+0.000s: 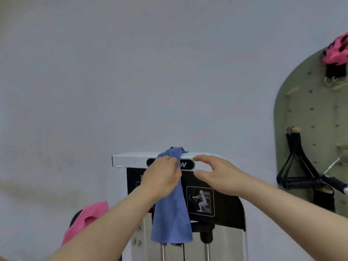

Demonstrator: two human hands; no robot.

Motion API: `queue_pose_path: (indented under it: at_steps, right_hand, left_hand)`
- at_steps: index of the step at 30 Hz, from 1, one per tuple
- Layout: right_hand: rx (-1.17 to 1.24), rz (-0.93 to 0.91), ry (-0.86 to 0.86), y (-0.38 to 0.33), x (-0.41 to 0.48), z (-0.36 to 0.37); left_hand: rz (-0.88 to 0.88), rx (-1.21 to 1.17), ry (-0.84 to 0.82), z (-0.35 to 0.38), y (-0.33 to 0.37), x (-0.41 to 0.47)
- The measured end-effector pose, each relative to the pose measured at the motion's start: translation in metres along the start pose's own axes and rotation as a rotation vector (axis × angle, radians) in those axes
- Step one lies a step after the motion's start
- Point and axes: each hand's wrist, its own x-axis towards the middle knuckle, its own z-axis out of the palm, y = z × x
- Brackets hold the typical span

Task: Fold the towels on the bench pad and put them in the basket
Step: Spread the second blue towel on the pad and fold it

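Note:
A blue towel (172,219) hangs over the white top of a gym machine (131,160) and drapes down its black front panel. My left hand (162,176) grips the towel just below the machine's top edge. Beside the towel, my right hand (212,173) hovers with fingers and thumb spread, holding nothing. A pink towel (84,219) lies draped over a dark rounded pad at the lower left, partly hidden by my left forearm. No basket is in view.
A green pegboard (310,117) on the wall at right carries black cable handles (297,166), metal hooks and a pink-and-black item (336,51). The machine's steel rods (207,251) run down below the panel. A plain wall fills the rest.

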Motion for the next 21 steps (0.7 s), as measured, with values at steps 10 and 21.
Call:
queue_pose_path:
  at_steps: [10, 21]
  right_hand:
    - [-0.110, 0.035, -0.238, 0.014, 0.171, 0.013]
    - [-0.302, -0.050, -0.249, 0.044, 0.213, 0.012]
  left_hand:
    - [-0.236, 0.028, -0.178, 0.029, -0.058, 0.150]
    - [-0.119, -0.578, -0.072, 0.027, -0.071, 0.130]
